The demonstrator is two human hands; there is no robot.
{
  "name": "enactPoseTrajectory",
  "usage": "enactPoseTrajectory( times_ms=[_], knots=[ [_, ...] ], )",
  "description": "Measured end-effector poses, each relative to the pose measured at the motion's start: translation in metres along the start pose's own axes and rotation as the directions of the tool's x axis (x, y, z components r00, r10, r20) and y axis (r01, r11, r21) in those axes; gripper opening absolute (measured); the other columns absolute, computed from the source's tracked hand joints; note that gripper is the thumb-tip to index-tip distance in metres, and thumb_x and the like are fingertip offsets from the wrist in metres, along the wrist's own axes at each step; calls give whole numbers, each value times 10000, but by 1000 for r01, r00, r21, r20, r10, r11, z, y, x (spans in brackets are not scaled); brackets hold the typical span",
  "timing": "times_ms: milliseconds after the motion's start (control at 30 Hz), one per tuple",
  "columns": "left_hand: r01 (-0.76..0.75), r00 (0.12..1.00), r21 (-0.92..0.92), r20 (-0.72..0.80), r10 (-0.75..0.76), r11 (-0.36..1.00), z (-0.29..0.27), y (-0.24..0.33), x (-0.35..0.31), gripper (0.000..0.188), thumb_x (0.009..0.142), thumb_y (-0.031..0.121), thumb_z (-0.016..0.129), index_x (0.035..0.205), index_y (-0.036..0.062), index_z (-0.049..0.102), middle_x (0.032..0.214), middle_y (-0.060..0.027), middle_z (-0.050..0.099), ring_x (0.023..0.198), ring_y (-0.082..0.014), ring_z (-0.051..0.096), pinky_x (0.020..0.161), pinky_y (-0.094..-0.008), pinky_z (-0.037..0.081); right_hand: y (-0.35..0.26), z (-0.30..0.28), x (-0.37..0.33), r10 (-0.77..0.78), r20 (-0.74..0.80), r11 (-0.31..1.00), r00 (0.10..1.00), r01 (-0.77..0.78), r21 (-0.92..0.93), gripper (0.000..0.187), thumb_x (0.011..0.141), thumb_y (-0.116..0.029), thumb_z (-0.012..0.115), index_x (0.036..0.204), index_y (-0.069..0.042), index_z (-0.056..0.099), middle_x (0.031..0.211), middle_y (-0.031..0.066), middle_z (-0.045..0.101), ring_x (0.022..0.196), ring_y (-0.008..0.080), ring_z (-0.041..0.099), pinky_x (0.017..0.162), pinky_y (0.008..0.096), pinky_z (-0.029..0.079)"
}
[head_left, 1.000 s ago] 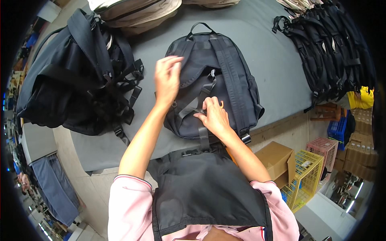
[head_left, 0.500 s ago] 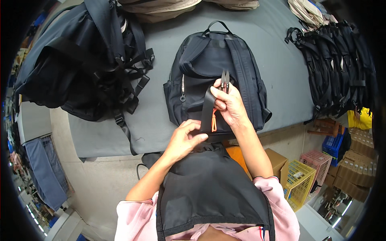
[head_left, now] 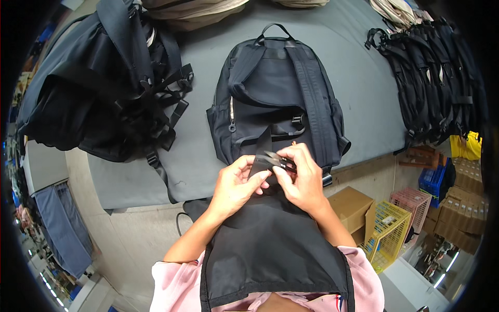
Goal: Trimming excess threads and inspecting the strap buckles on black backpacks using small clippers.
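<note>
A dark navy backpack [head_left: 283,67] lies on the grey table, its shoulder straps facing up. At its near edge my left hand [head_left: 236,184] pinches a black webbing strap [head_left: 263,143] between thumb and fingers. My right hand [head_left: 301,179] is closed around small black thread snips [head_left: 280,162]. The blades point left and lie against the strap, close to my left fingertips. Whether they cut into anything is too small to tell. A bit of orange cord shows above my right fingers. A black buckle [head_left: 297,120] rests on the backpack's back panel.
More dark backpacks [head_left: 78,104] with dangling straps and buckles are heaped at the left of the grey table [head_left: 135,182]. Several dark bags [head_left: 431,83] stand in a row at the right. Beige bags [head_left: 197,13] lie at the back. Below right are a cardboard box [head_left: 348,208] and a yellow crate [head_left: 387,229].
My right hand has come down toward me from over the backpack, bringing the snips to the strap beside my left hand. The snips have turned from pointing away to pointing left.
</note>
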State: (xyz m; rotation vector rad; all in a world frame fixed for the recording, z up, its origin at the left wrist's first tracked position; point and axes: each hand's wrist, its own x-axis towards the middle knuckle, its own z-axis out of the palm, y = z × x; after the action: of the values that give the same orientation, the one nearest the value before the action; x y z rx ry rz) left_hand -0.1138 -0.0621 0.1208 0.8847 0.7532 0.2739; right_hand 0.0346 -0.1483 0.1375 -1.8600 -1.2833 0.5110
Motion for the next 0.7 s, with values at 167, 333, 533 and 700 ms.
enactPoseTrajectory(
  times_ms=[167, 333, 533, 700],
  knots=[
    [3, 1000, 2, 14, -3, 1000, 1, 2, 1, 268, 880, 70, 627, 1125, -7, 548, 903, -43, 637, 721, -71, 601, 599, -194, 479, 5, -3, 2, -172, 28, 977, 985, 174, -120, 297, 667, -4, 716, 950, -21, 626, 792, 94, 580, 651, 223, 565, 582, 318, 458],
    [2, 1000, 12, 0, -2, 1000, -1, 4, 1, 246, 879, 65, 625, 1104, -10, 562, 876, -35, 638, 702, -65, 597, 587, -189, 473, 2, -2, 4, -261, 19, 934, 965, 258, -248, 295, 657, -23, 733, 935, -29, 635, 785, 86, 588, 630, 233, 546, 573, 320, 451],
    [43, 998, -11, -34, -44, 999, -5, 4, 3, 296, 864, 40, 630, 1138, -16, 533, 871, -58, 639, 708, -81, 610, 587, -198, 485, 6, 3, 0, -147, -80, 987, 986, 141, -80, 286, 674, 13, 701, 950, -26, 634, 783, 72, 564, 620, 207, 529, 616, 293, 445],
    [-69, 998, -84, -4, 69, 994, 1, 17, 3, 456, 843, 11, 637, 1250, -31, 436, 949, -107, 635, 838, -154, 641, 741, -260, 524, 2, 1, 19, 64, 280, 924, 958, -163, 346, 411, 696, 116, 528, 1075, -25, 601, 871, 71, 452, 772, 176, 510, 712, 263, 445]
  ],
)
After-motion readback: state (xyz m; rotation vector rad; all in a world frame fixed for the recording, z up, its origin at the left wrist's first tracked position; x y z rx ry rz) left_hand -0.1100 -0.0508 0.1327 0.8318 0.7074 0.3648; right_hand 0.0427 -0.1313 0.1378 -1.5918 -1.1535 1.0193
